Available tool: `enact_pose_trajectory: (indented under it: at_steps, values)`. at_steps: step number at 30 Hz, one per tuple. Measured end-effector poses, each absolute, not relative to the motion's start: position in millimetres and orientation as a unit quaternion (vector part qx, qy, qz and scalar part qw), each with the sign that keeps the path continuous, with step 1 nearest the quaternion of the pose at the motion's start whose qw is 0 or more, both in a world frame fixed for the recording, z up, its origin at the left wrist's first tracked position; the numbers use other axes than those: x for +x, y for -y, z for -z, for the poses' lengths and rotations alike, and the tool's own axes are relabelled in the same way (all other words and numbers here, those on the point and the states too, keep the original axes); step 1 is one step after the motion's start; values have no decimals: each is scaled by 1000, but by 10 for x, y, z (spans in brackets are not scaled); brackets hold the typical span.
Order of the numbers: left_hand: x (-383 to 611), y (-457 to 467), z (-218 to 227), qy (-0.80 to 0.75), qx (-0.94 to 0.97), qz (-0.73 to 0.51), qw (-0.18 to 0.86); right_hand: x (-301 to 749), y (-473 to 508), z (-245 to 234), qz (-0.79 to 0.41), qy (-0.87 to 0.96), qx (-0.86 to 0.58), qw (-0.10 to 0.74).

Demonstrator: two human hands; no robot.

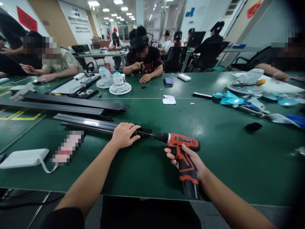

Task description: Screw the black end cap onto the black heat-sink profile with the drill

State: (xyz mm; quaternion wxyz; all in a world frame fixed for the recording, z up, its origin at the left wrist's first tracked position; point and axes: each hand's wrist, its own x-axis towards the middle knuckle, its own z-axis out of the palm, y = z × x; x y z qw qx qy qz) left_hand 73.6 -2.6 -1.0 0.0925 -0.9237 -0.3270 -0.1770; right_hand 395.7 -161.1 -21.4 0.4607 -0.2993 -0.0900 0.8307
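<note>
My right hand (190, 160) is wrapped round the grip of a red and black cordless drill (182, 149), whose bit points left into the end of a long black metal rail (95, 124). The rail lies flat on the green table (214, 152). My left hand (124, 134) rests on top of the rail's right end with fingers curled over it, pressing it down just beside the drill's tip.
More black rails (71, 103) lie behind. A white power bank (23, 158) sits at the left, small white fans (119, 84) and a phone (168, 81) farther back, blue fan blades (232, 99) at the right. Several people sit around the table.
</note>
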Motion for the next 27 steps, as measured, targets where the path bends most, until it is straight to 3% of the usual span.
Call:
enact_pose_trajectory:
  at_steps: [8,13,27]
  values:
    - [745,37,-6,331,-922,178,89,3984,1590,319,-841,117,-258,461]
    - [747,38,-11,336,-922,174,87,4026,1576,373,-870,129,-236,414]
    - [752,42,-19,336,-921,175,90,3973,1580,293,-855,159,-255,422]
